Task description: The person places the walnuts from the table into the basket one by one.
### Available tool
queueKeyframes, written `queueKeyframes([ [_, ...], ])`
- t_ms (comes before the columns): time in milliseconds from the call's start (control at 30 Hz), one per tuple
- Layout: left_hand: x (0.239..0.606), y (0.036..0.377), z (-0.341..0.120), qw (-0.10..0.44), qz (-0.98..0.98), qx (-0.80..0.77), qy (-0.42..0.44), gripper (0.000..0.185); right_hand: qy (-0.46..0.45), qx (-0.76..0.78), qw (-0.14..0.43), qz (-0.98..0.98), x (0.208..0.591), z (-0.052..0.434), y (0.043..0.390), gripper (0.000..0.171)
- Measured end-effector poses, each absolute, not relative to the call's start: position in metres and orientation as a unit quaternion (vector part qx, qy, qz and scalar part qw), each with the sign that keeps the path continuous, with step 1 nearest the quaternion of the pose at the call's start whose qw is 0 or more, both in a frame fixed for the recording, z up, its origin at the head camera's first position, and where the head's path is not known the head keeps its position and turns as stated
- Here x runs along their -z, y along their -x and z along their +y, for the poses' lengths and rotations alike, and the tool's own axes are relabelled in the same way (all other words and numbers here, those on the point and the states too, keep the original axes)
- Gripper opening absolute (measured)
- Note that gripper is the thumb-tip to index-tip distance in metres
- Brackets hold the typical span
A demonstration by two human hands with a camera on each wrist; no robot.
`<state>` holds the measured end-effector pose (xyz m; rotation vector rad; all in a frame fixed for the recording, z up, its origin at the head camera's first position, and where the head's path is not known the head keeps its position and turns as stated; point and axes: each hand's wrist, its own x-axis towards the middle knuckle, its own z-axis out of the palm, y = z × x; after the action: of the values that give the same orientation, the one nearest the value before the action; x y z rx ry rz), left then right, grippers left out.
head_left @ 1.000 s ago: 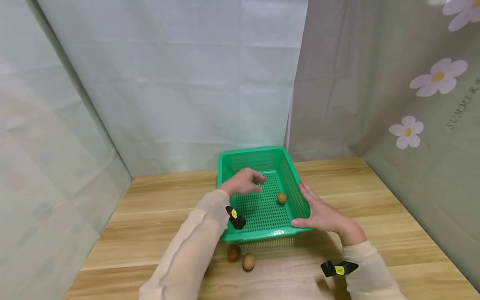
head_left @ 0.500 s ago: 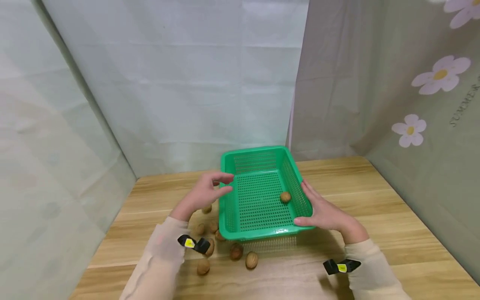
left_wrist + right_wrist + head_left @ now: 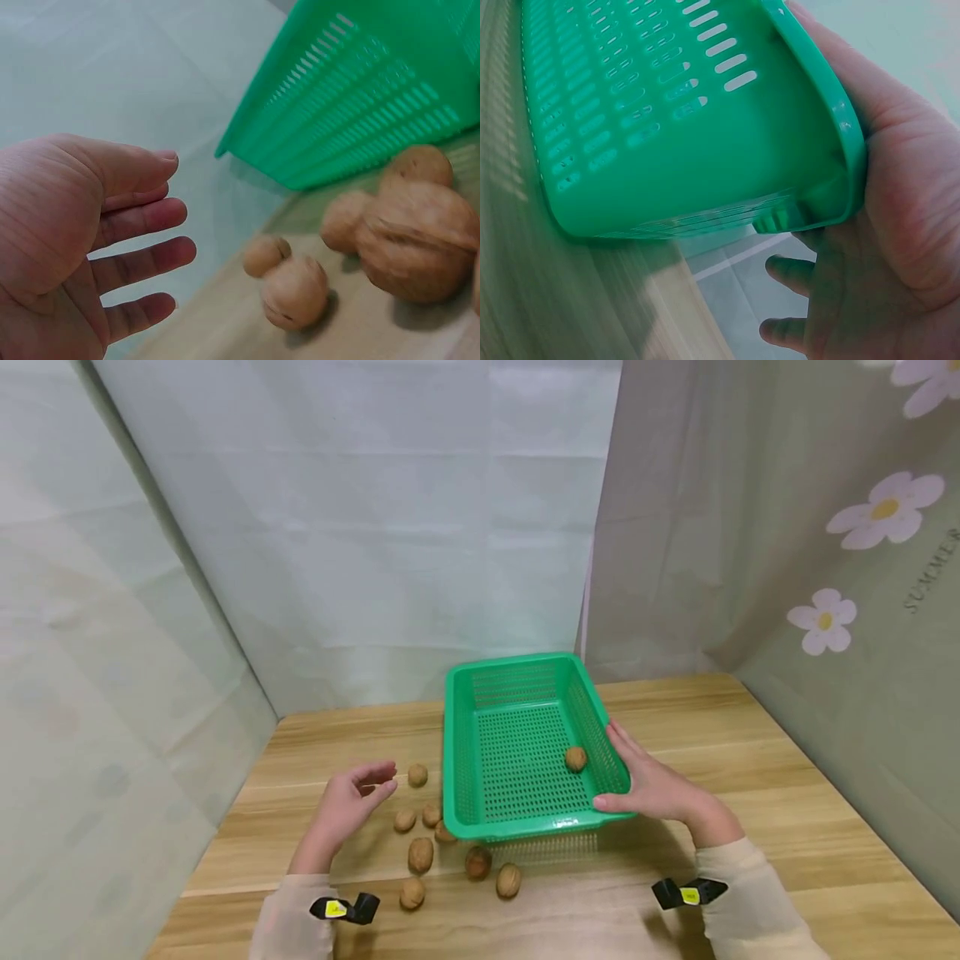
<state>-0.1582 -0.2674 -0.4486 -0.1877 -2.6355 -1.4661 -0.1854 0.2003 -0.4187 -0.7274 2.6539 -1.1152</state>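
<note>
Your left hand (image 3: 347, 806), relaxed and uncurled, hovers beside the loose walnuts (image 3: 421, 855), while your right hand (image 3: 662, 787) grips the green basket (image 3: 517, 830) (one inner walnut (image 3: 575, 759) inside) at its near right corner.

Basket (image 3: 540, 828): one
Walnuts (image 3: 575, 759) in basket: one
Walnuts (image 3: 421, 855) on worktop (image 3: 787, 827): eight (one partly hidden by the basket)
Left hand (image 3: 347, 806): one
Right hand (image 3: 658, 787): one
Sleeves (image 3: 750, 902): two
Wrist cameras (image 3: 334, 908): two
Whole printed flowers (image 3: 885, 509): two
</note>
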Motion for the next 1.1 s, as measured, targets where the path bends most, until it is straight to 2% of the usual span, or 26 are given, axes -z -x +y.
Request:
queueKeyframes([
  [400, 0.484, 0.164, -0.276, 0.029, -0.873, 0.483, 0.055, 0.033, 0.253, 0.389, 0.074, 0.883, 0.425, 0.203, 0.183, 0.115],
  [533, 0.489, 0.162, -0.279, 0.026, -0.866, 0.494, 0.074, 0.033, 0.255, 0.393, 0.075, 0.880, 0.424, 0.202, 0.186, 0.115],
  [733, 0.498, 0.157, -0.279, -0.010, -0.864, 0.497, 0.083, 0.042, 0.256, 0.387, 0.082, 0.882, 0.423, 0.201, 0.186, 0.117],
  [1100, 0.502, 0.155, -0.278, -0.027, -0.870, 0.478, 0.115, 0.048, 0.254, 0.373, 0.084, 0.888, 0.420, 0.201, 0.186, 0.115],
])
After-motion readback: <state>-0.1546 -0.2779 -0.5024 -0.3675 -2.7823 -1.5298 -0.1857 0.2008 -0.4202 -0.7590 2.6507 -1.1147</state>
